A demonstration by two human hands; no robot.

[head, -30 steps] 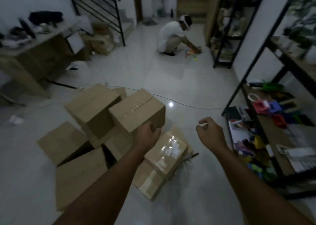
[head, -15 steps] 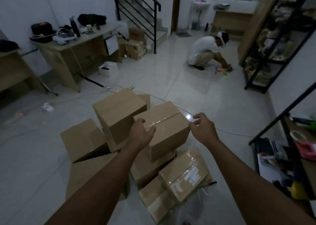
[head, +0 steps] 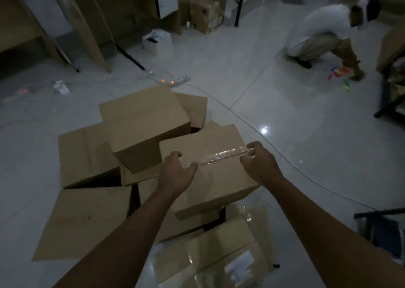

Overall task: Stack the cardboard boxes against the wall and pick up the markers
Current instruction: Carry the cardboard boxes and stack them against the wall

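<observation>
A loose heap of several cardboard boxes lies on the tiled floor before me. On top sits a taped box point(head: 210, 147), with my left hand point(head: 175, 174) on its near left part and my right hand point(head: 258, 163) at its right end by the tape strip. Both hands rest on it, fingers curled over the top. Another box point(head: 142, 121) stands beside it on the left. A taped box point(head: 219, 250) lies low at the front. Coloured markers point(head: 339, 72) lie scattered on the floor at the far right.
A person in a white shirt point(head: 320, 31) crouches by the markers. A power strip point(head: 175, 80) and white cable cross the floor behind the heap. Wooden desks point(head: 92, 25) line the far left, more boxes point(head: 206, 12) stand at the back, and black shelving point(head: 390, 95) is on the right.
My view has tilted down and come closer to the heap. My right hand has reached the taped top box, so both hands now rest on it.
</observation>
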